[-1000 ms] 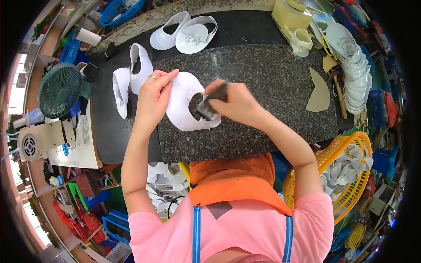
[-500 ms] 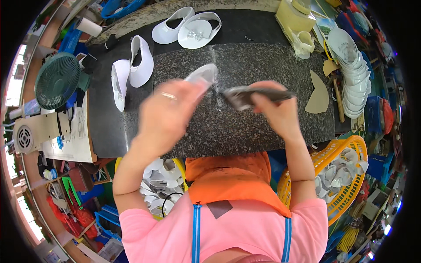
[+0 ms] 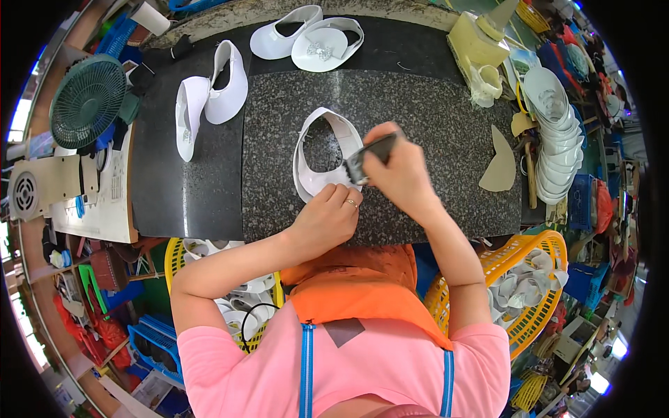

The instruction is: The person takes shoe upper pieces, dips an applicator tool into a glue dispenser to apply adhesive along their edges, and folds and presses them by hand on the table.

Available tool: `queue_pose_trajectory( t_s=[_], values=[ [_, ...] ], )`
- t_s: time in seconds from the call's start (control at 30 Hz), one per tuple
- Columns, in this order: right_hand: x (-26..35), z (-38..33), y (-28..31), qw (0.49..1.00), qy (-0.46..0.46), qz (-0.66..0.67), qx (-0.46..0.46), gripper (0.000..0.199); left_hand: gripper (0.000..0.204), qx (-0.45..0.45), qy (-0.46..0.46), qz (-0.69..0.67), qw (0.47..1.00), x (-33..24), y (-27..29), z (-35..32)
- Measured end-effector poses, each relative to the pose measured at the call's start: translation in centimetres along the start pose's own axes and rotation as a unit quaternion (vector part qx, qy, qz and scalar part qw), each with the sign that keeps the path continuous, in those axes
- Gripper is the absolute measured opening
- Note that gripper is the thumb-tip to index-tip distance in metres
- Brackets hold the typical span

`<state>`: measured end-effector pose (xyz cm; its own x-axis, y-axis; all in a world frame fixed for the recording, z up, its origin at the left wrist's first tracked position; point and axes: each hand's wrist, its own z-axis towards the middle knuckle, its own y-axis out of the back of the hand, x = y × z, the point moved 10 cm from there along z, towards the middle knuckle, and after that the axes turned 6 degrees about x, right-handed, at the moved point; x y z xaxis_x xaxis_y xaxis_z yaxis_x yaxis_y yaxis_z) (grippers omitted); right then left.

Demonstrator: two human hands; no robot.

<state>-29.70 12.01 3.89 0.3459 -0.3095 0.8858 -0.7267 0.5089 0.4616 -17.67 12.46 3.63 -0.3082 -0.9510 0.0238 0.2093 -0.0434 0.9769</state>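
Observation:
A white shoe upper (image 3: 315,182) lies on the speckled dark stone slab (image 3: 432,202) in front of me, its oval opening facing up. My left hand (image 3: 326,217) pins its near edge, with the fingers pressed together on the material. My right hand (image 3: 402,174) is closed around a dark, flat brush-like tool (image 3: 376,150). The tool's wide end touches the right side of the upper, just above my left fingertips. The exact tip is partly hidden against the upper.
Two white uppers (image 3: 226,97) stand at the left, and two more (image 3: 282,43) lie at the back. A glue-crusted container (image 3: 481,42), a beige curved piece (image 3: 498,164) and stacked white pieces (image 3: 554,146) are at the right. Yellow baskets (image 3: 435,299) flank me below the table.
The white upper has come down onto the slab and now lies opened out. My left hand has moved right and nearer to hold its edge; the tool has come against it.

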Motion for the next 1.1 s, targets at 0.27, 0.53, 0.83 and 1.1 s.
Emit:
queue_pose_trajectory(
  t_s=[0.27,0.53,0.83,1.1],
  values=[
    [1.6,1.6,-2.2,0.956,0.171,-0.227,-0.078,0.021,0.012,-0.028,0.020,-0.032,0.999,0.2,-0.9,-0.8],
    [-2.6,-1.5,2.7,0.982,-0.131,0.132,-0.044,0.024,0.023,-0.090,0.083,-0.068,0.990,2.7,2.0,-2.5],
    [1.6,-0.6,-0.3,0.978,0.038,0.206,0.015,0.022,0.028,-0.323,0.400,-0.647,0.563,13.3,-0.7,-12.2],
    [4.7,7.0,-6.2,0.982,0.164,0.094,-0.005,0.021,0.030,-0.357,0.396,-0.698,0.478,13.6,-2.1,-15.2]
  ],
)
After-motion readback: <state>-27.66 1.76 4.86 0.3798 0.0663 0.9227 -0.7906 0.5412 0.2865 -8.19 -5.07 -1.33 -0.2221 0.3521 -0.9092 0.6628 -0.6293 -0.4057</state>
